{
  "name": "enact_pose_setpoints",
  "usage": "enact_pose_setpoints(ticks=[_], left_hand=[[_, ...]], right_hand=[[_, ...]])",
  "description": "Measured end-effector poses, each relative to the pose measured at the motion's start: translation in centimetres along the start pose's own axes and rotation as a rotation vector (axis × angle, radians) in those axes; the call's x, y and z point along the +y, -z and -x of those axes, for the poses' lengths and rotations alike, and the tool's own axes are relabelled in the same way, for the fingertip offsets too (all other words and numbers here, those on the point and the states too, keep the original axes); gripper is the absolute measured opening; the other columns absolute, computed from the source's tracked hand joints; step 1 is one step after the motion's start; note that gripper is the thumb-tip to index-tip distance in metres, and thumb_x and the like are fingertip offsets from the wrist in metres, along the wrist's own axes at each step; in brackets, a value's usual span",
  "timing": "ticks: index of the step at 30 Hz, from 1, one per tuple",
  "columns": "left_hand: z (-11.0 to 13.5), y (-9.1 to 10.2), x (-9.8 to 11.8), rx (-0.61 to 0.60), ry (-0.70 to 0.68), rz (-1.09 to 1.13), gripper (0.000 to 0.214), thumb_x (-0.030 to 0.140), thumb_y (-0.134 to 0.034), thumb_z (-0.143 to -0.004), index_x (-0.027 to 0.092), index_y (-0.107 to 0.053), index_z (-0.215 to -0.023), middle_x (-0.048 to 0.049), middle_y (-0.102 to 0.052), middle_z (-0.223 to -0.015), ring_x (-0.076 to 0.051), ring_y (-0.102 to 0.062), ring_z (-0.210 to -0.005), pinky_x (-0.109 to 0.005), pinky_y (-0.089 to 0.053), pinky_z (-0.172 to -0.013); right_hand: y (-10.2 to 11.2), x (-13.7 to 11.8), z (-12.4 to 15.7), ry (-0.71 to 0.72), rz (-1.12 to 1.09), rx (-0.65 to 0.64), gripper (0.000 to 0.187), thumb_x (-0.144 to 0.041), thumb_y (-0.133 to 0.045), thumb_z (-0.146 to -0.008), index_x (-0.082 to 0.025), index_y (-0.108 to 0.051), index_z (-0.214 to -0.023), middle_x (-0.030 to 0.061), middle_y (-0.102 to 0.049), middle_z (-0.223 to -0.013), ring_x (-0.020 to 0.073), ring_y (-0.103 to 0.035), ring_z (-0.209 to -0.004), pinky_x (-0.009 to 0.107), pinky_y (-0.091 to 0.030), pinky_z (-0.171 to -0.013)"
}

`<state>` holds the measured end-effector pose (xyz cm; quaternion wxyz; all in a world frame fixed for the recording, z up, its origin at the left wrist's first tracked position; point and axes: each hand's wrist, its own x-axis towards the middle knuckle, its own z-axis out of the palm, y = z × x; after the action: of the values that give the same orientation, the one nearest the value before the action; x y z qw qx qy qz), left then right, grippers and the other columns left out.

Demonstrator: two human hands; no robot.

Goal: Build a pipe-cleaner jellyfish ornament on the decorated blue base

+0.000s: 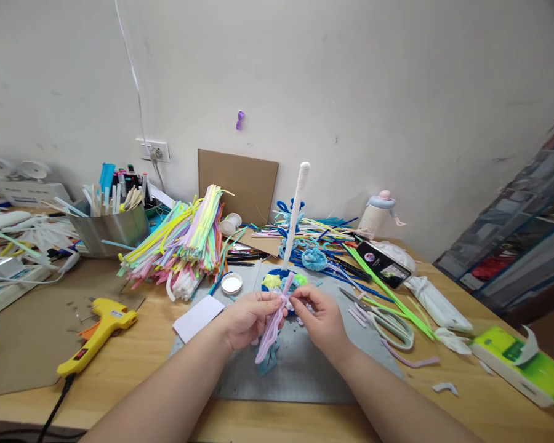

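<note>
The lilac pipe-cleaner bundle slants between the hands above the gray mat, its middle clamped in the left hand's fingers and pinched from the right by the right hand.

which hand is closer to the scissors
Right. The right hand is just left of the scissors, not touching them; the left hand is farther left, beyond the right hand, holding lilac strips.
</note>
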<state>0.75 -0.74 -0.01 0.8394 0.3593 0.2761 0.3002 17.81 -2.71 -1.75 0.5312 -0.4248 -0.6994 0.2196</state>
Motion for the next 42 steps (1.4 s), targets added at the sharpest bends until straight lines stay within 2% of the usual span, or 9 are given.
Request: enact_pose_setpoints(ticks=[4,8,12,17,21,24,32,37,42], left_hand=[[-0.3,0.1,0.0,0.083,-0.099,-0.057,0.025,0.032,-0.074,-0.065,0.011,-0.062,-0.069,-0.0008,-0.059,-0.056,-0.007,-0.050,-0.045,-0.018,-0.034,-0.043],[-0.7,-0.3,-0.2,0.311,-0.299,-0.192,0.029,0.030,-0.079,-0.056,0.010,-0.061,-0.067,-0.0008,-0.062,-0.057,-0.008,-0.051,-0.049,-0.019,-0.037,-0.050],[-0.9,-0.7,-0.5,0.371,-0.401,-0.318,0.029,0.032,-0.077,-0.055,0.013,-0.058,-0.065,0.0000,-0.061,-0.056,-0.011,-0.053,-0.053,-0.023,-0.039,-0.055],[-0.6,-0.3,-0.5,0.469,-0.497,-0.837,0.014,0.030,-0.065,-0.068,0.016,-0.063,-0.068,-0.0015,-0.063,-0.062,-0.015,-0.053,-0.058,-0.025,-0.037,-0.056],[0.0,-0.1,-0.1,0.373,-0.664,-1.332,0.010,0.017,-0.059,-0.071,0.021,-0.067,-0.066,-0.0020,-0.064,-0.064,-0.017,-0.051,-0.066,-0.027,-0.034,-0.068],[0.5,-0.5,0.2,0.191,-0.653,-1.457,0.013,0.015,-0.058,-0.072,0.021,-0.066,-0.065,-0.0009,-0.061,-0.060,-0.016,-0.049,-0.064,-0.026,-0.033,-0.069],[1.4,-1.4,0.6,-0.116,-0.308,-1.003,0.019,0.034,-0.067,-0.070,0.015,-0.068,-0.075,0.0003,-0.060,-0.065,-0.012,-0.050,-0.061,-0.021,-0.037,-0.059],[1.1,-1.3,0.4,-0.029,-0.104,-0.682,0.026,0.036,-0.074,-0.059,0.013,-0.064,-0.068,0.0029,-0.056,-0.055,-0.006,-0.043,-0.045,-0.019,-0.032,-0.046],[0.8,-1.3,0.2,0.058,-0.081,-0.594,0.026,0.033,-0.076,-0.056,0.013,-0.063,-0.065,0.0013,-0.060,-0.056,-0.007,-0.047,-0.046,-0.018,-0.032,-0.045]], right_hand=[[0.0,-0.6,0.1,0.157,0.131,-0.126,0.011,-0.017,-0.050,-0.084,-0.021,-0.060,-0.087,0.0032,-0.058,-0.075,0.0158,-0.052,-0.067,0.028,-0.042,-0.062],[0.1,-0.9,0.2,0.205,0.271,-0.148,0.013,-0.015,-0.046,-0.085,-0.021,-0.057,-0.088,0.0037,-0.057,-0.074,0.0165,-0.051,-0.067,0.029,-0.040,-0.061],[0.4,-1.1,0.2,0.266,0.372,-0.176,0.013,-0.015,-0.044,-0.086,-0.021,-0.056,-0.088,0.0048,-0.058,-0.075,0.0178,-0.052,-0.070,0.030,-0.040,-0.063],[0.5,-1.4,0.2,0.373,0.542,-0.238,0.017,-0.016,-0.043,-0.087,-0.019,-0.059,-0.089,0.0081,-0.062,-0.081,0.0204,-0.053,-0.077,0.033,-0.038,-0.067],[0.9,-2.3,0.1,0.423,0.625,-0.307,0.019,-0.018,-0.044,-0.088,-0.020,-0.062,-0.084,0.0071,-0.062,-0.076,0.0201,-0.050,-0.074,0.033,-0.035,-0.066],[1.8,-2.9,-0.5,0.379,0.494,-0.356,0.015,-0.022,-0.049,-0.087,-0.021,-0.063,-0.081,0.0059,-0.063,-0.081,0.0195,-0.052,-0.079,0.033,-0.036,-0.070],[3.8,-2.3,-2.3,-0.005,-0.174,-0.545,0.013,-0.032,-0.067,-0.076,-0.020,-0.067,-0.073,0.0027,-0.060,-0.076,0.0163,-0.056,-0.073,0.030,-0.044,-0.069],[3.0,-1.6,-1.9,-0.094,-0.249,-0.430,0.014,-0.032,-0.069,-0.073,-0.019,-0.066,-0.071,0.0019,-0.059,-0.073,0.0153,-0.053,-0.070,0.029,-0.041,-0.065],[2.3,-1.0,-1.6,-0.138,-0.307,-0.342,0.015,-0.032,-0.071,-0.070,-0.019,-0.064,-0.066,0.0009,-0.056,-0.069,0.0153,-0.050,-0.067,0.029,-0.039,-0.063]])
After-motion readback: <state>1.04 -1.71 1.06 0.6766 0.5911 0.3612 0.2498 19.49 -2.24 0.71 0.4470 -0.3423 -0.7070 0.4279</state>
